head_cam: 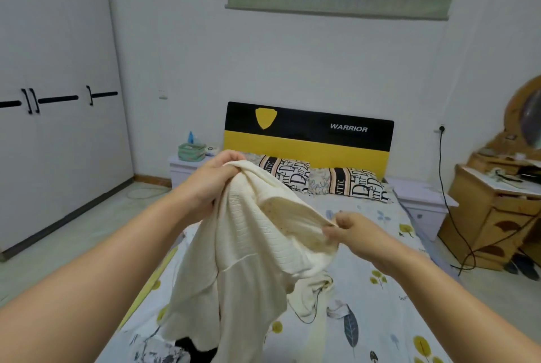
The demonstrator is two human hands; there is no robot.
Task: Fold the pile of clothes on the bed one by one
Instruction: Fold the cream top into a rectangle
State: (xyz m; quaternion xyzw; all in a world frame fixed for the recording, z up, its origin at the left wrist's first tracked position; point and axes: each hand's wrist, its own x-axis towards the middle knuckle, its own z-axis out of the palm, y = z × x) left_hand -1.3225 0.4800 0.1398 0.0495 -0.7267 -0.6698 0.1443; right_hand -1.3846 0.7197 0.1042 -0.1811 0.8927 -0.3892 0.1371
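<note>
- The left hand (215, 179) is a closed grip: its fingers bunch the top edge of one cream ribbed knit garment (251, 248) and hold it high.
- Below that grip the garment hangs in loose folds over the bed (377, 298), its hem reaching down to a dark item (190, 346) at the bottom edge of the view, probably another piece of the pile; what it is cannot be told.
- Right of and lower than the left grip, the right hand (352, 232) pinches the same top edge between thumb and fingers, pulling the cloth taut between the two grips.
- To do this step well, I judge both grips should slide out to the shoulder seams, level up, and shake the cloth flat before laying it face down on the bare sheet beyond the grips.
- A thin dark cord (314, 304) trails under the right grip; it could catch in the fold.
- Count: two hands, one garment lifted, one dark piece below, two patterned pillows (322, 181) beyond the grips.
</note>
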